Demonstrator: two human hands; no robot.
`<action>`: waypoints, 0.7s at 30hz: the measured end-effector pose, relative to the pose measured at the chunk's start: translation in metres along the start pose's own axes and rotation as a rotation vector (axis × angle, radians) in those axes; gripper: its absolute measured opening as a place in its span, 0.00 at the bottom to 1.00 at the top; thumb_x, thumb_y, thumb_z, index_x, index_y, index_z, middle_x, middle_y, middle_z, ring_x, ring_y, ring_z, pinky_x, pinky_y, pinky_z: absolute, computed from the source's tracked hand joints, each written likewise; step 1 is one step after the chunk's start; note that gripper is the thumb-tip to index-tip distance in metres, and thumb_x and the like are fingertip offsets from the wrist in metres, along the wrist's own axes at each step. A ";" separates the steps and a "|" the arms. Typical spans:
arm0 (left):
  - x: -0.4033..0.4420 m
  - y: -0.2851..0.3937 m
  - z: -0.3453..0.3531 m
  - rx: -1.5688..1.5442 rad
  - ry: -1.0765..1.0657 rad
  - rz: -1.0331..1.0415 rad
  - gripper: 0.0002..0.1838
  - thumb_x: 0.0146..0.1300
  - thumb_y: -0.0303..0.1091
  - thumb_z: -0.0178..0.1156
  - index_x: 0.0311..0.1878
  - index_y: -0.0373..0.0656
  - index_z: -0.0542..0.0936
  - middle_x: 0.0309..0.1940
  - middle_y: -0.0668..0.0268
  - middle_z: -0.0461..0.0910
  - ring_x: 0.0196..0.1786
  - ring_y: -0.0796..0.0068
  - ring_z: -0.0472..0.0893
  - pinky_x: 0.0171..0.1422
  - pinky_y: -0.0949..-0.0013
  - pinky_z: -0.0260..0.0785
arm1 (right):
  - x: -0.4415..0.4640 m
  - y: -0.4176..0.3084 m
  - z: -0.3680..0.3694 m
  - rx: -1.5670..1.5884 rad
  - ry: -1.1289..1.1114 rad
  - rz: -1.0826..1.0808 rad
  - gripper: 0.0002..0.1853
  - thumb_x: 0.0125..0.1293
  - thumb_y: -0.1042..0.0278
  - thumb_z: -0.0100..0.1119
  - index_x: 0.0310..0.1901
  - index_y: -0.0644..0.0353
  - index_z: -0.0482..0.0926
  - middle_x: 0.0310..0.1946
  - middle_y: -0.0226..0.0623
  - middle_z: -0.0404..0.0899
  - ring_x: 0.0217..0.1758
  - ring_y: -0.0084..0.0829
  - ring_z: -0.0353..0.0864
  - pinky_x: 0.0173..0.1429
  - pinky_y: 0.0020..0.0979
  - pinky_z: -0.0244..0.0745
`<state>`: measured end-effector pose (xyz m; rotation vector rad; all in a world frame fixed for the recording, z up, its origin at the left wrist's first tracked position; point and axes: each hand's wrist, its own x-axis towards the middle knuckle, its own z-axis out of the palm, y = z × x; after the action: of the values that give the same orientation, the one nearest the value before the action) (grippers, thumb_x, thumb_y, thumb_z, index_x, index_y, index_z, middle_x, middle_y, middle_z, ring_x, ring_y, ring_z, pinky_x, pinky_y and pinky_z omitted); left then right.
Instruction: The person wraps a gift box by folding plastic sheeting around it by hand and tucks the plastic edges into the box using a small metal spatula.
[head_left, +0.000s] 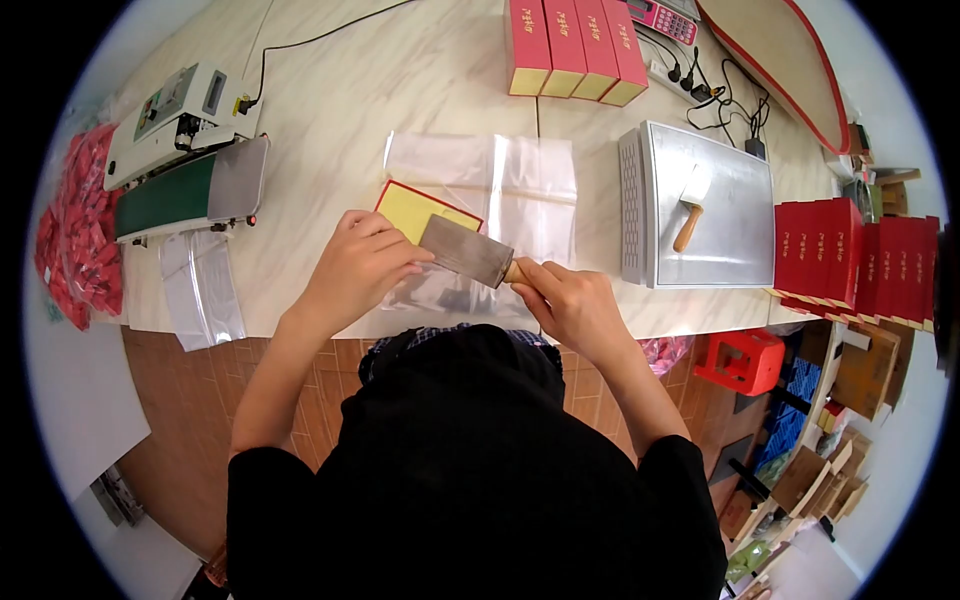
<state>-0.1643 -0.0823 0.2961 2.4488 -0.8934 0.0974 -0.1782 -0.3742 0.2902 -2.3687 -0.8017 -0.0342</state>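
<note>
My right hand (572,303) grips the wooden handle (515,271) of a wide, rectangular metal blade (466,249). The blade lies across the lower right part of a yellow box (408,214) with a red edge. My left hand (366,256) is at the box's lower left, fingers curled and pressed together, their tips close to the blade's left end. What they pinch, if anything, is hidden. Beneath and around the box spreads a clear plastic sheet or bag (535,190), creased and shiny.
At right, a scraper (688,218) lies on a grey metal box (715,250). Red boxes stand at the back (575,45) and far right (818,250). A belt machine (180,160) sits at left, with clear bags (200,290) below. Cables (735,105) run behind the metal box.
</note>
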 end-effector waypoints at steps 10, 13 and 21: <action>0.006 0.002 0.005 0.125 -0.028 -0.013 0.16 0.48 0.36 0.73 0.43 0.49 0.85 0.40 0.69 0.74 0.51 0.63 0.72 0.60 0.58 0.63 | 0.001 -0.002 -0.001 0.007 -0.022 0.024 0.06 0.67 0.66 0.62 0.45 0.52 0.80 0.26 0.34 0.79 0.25 0.39 0.81 0.26 0.37 0.73; 0.008 0.000 0.010 0.153 -0.055 0.034 0.15 0.48 0.36 0.73 0.40 0.49 0.84 0.40 0.69 0.73 0.52 0.63 0.72 0.60 0.58 0.64 | 0.000 -0.002 0.000 0.009 -0.007 0.023 0.06 0.67 0.66 0.62 0.44 0.52 0.79 0.26 0.34 0.79 0.24 0.39 0.81 0.26 0.37 0.73; 0.022 -0.008 -0.006 0.050 -0.101 0.018 0.14 0.52 0.35 0.71 0.43 0.51 0.81 0.38 0.76 0.80 0.50 0.71 0.74 0.61 0.59 0.61 | 0.000 -0.002 0.001 0.012 -0.005 0.017 0.06 0.67 0.66 0.63 0.44 0.52 0.79 0.25 0.34 0.79 0.23 0.39 0.80 0.26 0.38 0.72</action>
<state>-0.1412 -0.0871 0.3032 2.5111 -0.9679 0.0031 -0.1789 -0.3726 0.2906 -2.3649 -0.7816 -0.0169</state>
